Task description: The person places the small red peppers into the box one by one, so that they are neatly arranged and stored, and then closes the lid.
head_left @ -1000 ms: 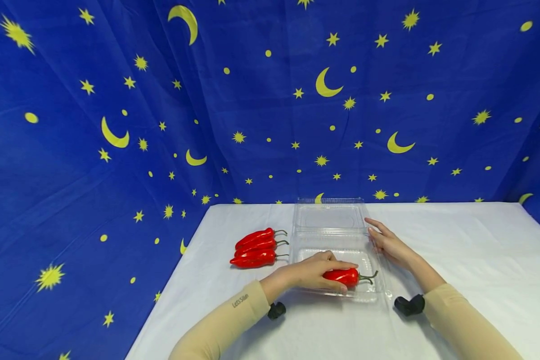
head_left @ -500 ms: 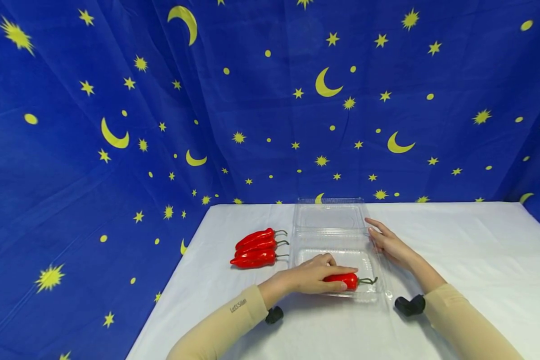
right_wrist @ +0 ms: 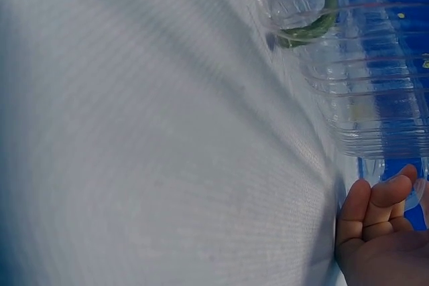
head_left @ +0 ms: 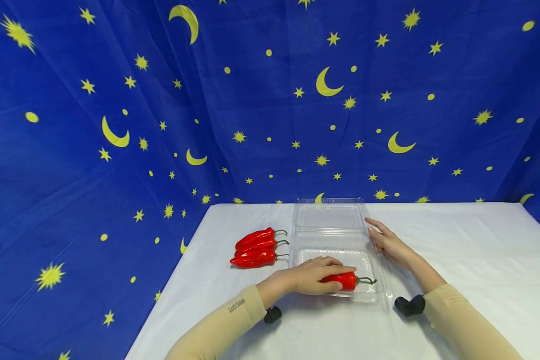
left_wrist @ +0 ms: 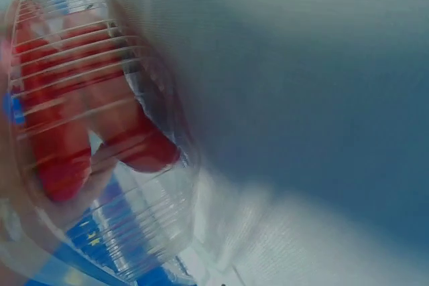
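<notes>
A clear plastic clamshell box (head_left: 302, 257) lies unfolded on the table, its lid (head_left: 330, 217) laid back toward the curtain. Inside the near half, my left hand (head_left: 314, 276) grips a red pepper (head_left: 348, 282), whose green stem (head_left: 366, 281) points right. Through the ribbed wall in the left wrist view, red pepper (left_wrist: 64, 145) shows close to the fingers, partly distorted by the plastic. My right hand (head_left: 391, 248) rests against the box's right side near the hinge. In the right wrist view its fingertips touch the clear edge, with the pepper's curved stem (right_wrist: 318, 28) above.
Three red peppers (head_left: 254, 258) lie side by side left of the box, stems toward it. White cloth (head_left: 468, 250) covers the table. A blue curtain (head_left: 261, 100) with yellow moons and stars stands behind and at the left. Black devices (head_left: 409, 305) sit at both wrists.
My left hand has shifted slightly left and down with the pepper, which now sits a little lower in the box. The right hand and the box keep their places.
</notes>
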Motion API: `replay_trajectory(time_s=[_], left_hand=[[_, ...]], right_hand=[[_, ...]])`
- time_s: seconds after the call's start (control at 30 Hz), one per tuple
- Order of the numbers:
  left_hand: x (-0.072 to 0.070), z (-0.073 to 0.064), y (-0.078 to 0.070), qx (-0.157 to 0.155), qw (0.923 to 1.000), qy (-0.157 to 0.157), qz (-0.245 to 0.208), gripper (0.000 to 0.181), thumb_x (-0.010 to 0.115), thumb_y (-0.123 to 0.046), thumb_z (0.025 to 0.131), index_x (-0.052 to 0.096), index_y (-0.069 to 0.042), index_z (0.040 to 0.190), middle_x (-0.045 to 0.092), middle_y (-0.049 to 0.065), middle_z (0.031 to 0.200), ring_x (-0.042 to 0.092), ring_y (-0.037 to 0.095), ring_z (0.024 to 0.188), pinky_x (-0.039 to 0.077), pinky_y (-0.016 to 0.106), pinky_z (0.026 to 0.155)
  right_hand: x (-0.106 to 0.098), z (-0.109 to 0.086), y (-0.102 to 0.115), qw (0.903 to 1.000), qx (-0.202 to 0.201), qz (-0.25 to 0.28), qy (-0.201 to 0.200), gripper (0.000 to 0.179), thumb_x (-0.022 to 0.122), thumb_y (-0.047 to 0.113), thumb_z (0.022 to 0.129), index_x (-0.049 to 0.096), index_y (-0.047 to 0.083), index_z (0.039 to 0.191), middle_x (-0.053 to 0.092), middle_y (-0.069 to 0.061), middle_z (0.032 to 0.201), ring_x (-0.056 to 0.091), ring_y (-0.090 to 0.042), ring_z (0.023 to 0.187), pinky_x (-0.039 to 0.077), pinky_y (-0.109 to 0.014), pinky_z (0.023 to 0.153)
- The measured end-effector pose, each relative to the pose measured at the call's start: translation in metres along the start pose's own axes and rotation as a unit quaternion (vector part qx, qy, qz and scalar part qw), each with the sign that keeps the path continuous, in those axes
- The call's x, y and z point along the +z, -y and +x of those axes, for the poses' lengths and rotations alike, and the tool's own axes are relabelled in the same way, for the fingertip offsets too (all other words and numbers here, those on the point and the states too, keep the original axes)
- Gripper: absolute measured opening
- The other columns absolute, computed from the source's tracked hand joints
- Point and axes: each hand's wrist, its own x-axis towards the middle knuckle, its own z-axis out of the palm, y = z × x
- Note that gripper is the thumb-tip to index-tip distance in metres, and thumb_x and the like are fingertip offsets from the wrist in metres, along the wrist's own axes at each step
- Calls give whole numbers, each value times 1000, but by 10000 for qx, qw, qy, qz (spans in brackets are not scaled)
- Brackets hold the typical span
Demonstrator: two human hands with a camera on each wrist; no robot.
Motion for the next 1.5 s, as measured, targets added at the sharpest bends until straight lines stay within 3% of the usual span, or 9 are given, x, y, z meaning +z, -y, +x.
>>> replay_trajectory(time_s=[0.2,0.43,0.6,0.8,0.97,1.17,1.33,1.5], left_hand=[[-4,-3,2,160,9995,-180,-209,55,52,-44,94,38,-30,145,47,-2,132,44,7,113,36,19,90],[-16,-10,4,82,9990,-301,-311,56,54,-44,93,40,-29,145,48,-3,131,43,7,116,35,24,97],[-36,-17,4,149,9968,-444,-646,52,55,-41,94,44,-24,142,55,-1,124,49,7,112,40,28,95],[-62,-34,7,109,9897,-1031,-988,50,59,-36,93,47,-21,139,59,1,106,55,3,91,48,29,82],[-83,-54,14,-243,9784,-1638,-1237,54,61,-38,92,44,-26,142,57,-3,109,55,8,95,46,29,84],[-96,-77,32,-307,9613,-2249,-1561,56,63,-33,91,43,-22,142,57,-4,108,56,14,98,46,34,87],[-90,-97,55,-587,9436,-2531,-2052,56,64,-18,91,43,-14,142,59,9,111,56,24,101,44,44,91],[-71,-116,83,-1283,9334,-2634,-2073,58,66,-21,89,43,-16,142,57,17,115,54,32,104,43,52,91]], right_hand=[[0,0,0,10000,-38,-37,-7,62,36,33,103,9,5,151,37,-2,79,34,-8,60,34,-23,56],[1,0,0,10000,5,-74,-14,63,36,34,103,8,6,151,37,-4,83,34,-8,60,34,-24,56],[2,-1,2,10000,26,-31,7,62,36,33,103,8,7,151,37,-3,81,34,-9,61,34,-24,56],[1,0,4,10000,-27,-5,15,61,36,33,103,8,6,151,35,-1,75,34,-9,60,34,-24,56],[2,0,3,10000,12,-57,-5,62,36,35,103,9,6,151,34,0,74,35,-9,60,34,-24,57],[1,-1,4,9999,52,-102,18,62,36,35,103,8,6,151,34,-1,74,35,-9,61,35,-24,58],[1,-1,5,9999,60,-119,33,63,35,36,103,7,7,151,34,0,74,35,-10,62,34,-25,59],[0,-1,5,9999,76,-89,59,62,35,36,103,7,7,151,35,-2,77,35,-10,62,34,-25,59]])
